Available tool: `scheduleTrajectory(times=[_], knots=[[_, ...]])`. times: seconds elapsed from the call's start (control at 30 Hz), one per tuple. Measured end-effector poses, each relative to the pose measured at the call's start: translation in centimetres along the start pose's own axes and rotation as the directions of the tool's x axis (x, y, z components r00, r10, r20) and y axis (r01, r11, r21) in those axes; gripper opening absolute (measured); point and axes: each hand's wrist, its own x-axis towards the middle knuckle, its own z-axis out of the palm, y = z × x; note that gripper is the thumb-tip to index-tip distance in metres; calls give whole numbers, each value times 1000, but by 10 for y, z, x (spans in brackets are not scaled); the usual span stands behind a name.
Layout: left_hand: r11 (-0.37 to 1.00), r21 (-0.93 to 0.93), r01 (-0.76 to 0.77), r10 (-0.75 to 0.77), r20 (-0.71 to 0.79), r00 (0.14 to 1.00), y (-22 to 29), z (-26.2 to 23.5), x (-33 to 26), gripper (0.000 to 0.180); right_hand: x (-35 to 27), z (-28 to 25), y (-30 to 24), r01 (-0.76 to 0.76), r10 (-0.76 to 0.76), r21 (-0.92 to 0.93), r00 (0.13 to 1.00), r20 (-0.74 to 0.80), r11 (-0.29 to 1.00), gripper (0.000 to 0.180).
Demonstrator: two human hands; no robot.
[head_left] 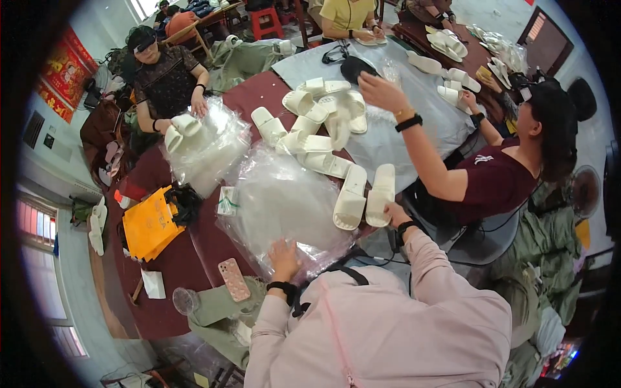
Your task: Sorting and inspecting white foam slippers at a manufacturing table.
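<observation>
My left hand (283, 260) lies flat, fingers spread, on the near edge of a stack of clear plastic bags (278, 200). My right hand (395, 215) is closed on the near end of a white slipper (381, 187); some of its fingers are hidden. Just left of that slipper, a matching white slipper (350, 202) rests against the right side of the bags. Beyond them, a pile of white slippers (307, 139) is heaped across the middle of the table.
A co-worker's arm (427, 142) reaches over the pile from the right. Across at the far left, another person handles white slippers (183, 129) over more plastic bags. Orange bags (152, 223), a pink phone (234, 279) and a clear cup (185, 301) are to my left.
</observation>
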Motion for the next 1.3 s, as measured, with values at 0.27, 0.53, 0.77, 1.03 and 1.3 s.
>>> scheduleTrajectory(times=[0.27,0.53,0.77,1.03,1.3], knots=[[995,-88,36,-30,68,997,8,0,0,69,-5,13,-4,147,-178,-636,984,15,757,47],[994,-71,84,-75,118,990,16,2,10,69,-71,76,-45,85,-349,-994,931,105,-73,59],[996,-86,-19,17,-26,1000,3,9,6,57,-79,109,-102,240,-491,-873,749,445,-425,23],[996,-44,-84,76,-144,987,5,12,2,51,-107,202,-78,301,-6,-154,441,898,-941,24],[999,-26,-48,43,-145,988,0,19,4,57,-90,195,-57,-43,316,343,300,900,-938,21]])
